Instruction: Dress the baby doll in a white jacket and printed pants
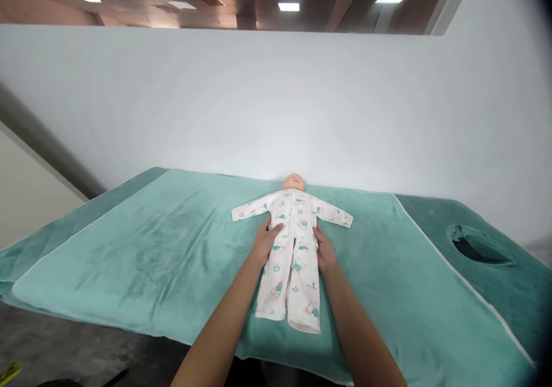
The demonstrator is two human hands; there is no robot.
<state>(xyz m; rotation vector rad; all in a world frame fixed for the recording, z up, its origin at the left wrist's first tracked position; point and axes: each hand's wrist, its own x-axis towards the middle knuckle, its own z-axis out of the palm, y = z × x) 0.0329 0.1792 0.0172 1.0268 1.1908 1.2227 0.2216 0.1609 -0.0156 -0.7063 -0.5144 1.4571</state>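
A baby doll [294,181] lies on its back on a light green towel [172,260], its head toward the wall. It wears a white one-piece suit [293,249] with small teal prints, arms spread out to both sides, legs pointing toward me. My left hand [264,241] rests flat against the doll's left flank at waist height, fingers stretched. My right hand [324,251] lies flat along the other flank, fingers also out. Neither hand holds anything.
The towel covers a darker green padded table [509,295] with a face hole [478,249] at the right end. A plain white wall [276,99] stands right behind the table. Dark floor [64,352] shows at the lower left.
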